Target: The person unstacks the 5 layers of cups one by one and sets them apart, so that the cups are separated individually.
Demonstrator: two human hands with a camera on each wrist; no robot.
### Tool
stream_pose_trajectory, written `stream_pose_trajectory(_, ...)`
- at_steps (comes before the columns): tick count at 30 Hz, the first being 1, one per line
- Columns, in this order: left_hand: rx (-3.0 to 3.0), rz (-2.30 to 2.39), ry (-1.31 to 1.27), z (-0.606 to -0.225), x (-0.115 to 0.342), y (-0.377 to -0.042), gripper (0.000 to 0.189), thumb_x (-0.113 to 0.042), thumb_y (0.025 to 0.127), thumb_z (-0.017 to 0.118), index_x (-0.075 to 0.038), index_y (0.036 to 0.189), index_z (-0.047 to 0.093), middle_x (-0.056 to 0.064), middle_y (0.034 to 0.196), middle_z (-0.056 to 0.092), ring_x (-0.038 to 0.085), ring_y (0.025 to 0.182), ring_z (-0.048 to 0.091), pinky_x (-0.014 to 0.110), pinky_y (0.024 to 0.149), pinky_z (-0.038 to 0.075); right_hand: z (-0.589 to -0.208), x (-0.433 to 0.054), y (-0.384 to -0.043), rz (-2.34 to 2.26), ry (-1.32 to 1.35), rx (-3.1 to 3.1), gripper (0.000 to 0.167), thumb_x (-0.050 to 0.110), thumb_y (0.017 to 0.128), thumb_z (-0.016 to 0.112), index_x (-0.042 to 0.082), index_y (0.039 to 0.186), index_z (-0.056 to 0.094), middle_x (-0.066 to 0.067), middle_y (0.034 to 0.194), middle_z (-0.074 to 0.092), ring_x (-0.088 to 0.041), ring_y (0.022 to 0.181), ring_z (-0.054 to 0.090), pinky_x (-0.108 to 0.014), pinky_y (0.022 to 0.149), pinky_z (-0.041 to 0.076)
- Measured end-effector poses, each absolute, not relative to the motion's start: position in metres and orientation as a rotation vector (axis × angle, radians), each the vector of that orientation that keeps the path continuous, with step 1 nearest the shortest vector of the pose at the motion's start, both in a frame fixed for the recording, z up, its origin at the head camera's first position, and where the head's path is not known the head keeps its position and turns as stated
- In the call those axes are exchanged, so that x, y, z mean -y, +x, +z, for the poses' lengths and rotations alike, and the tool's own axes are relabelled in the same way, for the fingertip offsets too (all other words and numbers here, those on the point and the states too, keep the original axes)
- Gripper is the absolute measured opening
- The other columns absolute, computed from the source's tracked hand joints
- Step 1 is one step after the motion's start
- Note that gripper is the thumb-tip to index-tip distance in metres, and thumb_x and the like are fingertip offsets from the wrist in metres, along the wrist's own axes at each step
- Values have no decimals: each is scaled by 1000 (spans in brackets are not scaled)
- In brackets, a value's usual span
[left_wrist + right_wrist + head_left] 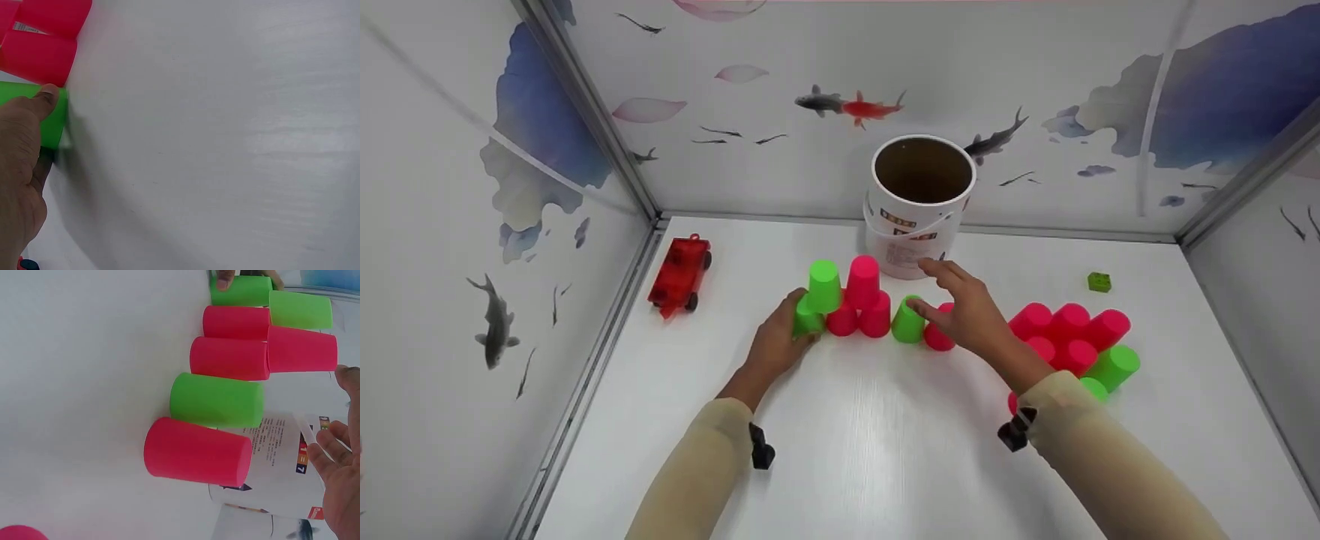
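Upside-down plastic cups stand in a row on the white table. My left hand (pixel 774 336) grips the green cup (pixel 808 318) at the row's left end, its thumb on the near side. An upper green cup (pixel 824 286) and an upper pink cup (pixel 863 282) sit side by side on the bottom cups, among them a pink cup (pixel 875 315). Slightly apart to the right are another green cup (pixel 216 400) and a pink cup (pixel 197 451). Above these two hovers my right hand (pixel 966 309), fingers spread and holding nothing; in the right wrist view its thumb is near the upper pink cup.
Behind the row stands a white bucket (pixel 911 251) against the back wall. More pink and green cups (pixel 1114 367) cluster at the right, partly hidden by my right forearm. A red toy car (pixel 681 275) is at the back left, a green toy brick (pixel 1099 282) at the back right.
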State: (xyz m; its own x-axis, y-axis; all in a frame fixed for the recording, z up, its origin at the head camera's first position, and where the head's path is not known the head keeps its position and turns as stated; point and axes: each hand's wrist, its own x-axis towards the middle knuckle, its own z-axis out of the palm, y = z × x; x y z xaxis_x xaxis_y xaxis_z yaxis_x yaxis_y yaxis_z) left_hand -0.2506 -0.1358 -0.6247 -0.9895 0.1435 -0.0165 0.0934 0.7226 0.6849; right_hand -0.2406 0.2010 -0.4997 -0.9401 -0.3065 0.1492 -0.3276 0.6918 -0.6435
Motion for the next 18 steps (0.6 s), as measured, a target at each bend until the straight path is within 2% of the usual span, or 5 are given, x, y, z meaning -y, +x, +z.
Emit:
stream_pose_trajectory(9, -2852, 1128, 205, -626, 137, -250, 84, -26, 102, 82, -22, 170, 33, 7, 161, 57, 29, 150, 56, 51, 131, 44, -506, -168, -253, 1240, 526, 2872, 77, 27, 100, 85, 23, 167, 48, -8, 167, 54, -36, 150, 58, -52, 114, 59)
stream_pose_trajectory(18, -2861, 1130, 218, -625, 136, -250, 81, -33, 104, 79, -22, 170, 33, 8, 157, 60, 29, 144, 59, 51, 128, 47, -509, -141, -261, 1240, 559, 2876, 78, 28, 100, 85, 14, 167, 47, -12, 161, 58, -35, 147, 60, -51, 116, 58)
